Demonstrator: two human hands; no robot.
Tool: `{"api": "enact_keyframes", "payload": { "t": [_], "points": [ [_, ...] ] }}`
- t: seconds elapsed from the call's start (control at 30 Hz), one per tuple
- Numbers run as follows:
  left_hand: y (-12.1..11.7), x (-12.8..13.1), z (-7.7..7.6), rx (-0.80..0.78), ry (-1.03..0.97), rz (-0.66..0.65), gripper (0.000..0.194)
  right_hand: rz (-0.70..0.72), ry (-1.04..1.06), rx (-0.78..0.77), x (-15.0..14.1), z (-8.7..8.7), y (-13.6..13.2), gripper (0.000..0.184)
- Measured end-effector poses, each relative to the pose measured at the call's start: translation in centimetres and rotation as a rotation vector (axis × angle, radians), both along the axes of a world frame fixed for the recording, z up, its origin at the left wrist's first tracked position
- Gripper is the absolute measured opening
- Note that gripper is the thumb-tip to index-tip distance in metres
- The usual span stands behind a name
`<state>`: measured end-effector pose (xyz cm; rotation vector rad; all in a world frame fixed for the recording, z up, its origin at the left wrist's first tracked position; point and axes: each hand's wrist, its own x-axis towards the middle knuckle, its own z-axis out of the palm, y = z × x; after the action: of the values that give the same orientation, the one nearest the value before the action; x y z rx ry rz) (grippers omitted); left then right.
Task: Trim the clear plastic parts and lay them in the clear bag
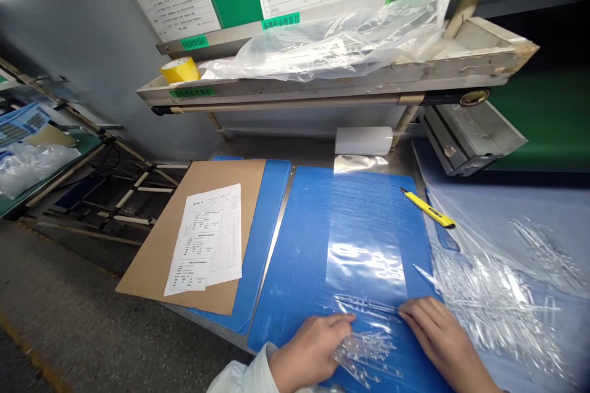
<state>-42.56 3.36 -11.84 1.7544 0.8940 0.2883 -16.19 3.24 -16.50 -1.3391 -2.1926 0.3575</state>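
Note:
My left hand is closed around a bunch of thin clear plastic pieces, which fan out to the right. Just above that bunch, a few similar clear sticks lie crosswise near the lower end of a clear plastic film. My right hand pinches the right end of these sticks between thumb and fingers. Up the blue mat, the film runs back to its roll. Beside my right hand spreads a large heap of loose clear pieces.
A yellow utility knife lies at the mat's right edge. Printed papers rest on brown cardboard to the left. Overhead, a shelf carries yellow tape and clear bags. A metal bracket juts out at right.

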Motion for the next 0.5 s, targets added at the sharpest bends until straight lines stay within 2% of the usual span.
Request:
{"api": "enact_keyframes", "payload": {
  "t": [0.27,0.5],
  "points": [
    [0.07,0.17,0.15,-0.006,0.038,-0.008,0.03,-0.027,0.005,0.026,-0.59,-0.58,-0.57,0.016],
    [0.27,0.1,0.14,0.034,0.113,-0.076,0.029,-0.027,-0.005,0.025,-0.48,-0.65,-0.52,0.019]
  ]
}}
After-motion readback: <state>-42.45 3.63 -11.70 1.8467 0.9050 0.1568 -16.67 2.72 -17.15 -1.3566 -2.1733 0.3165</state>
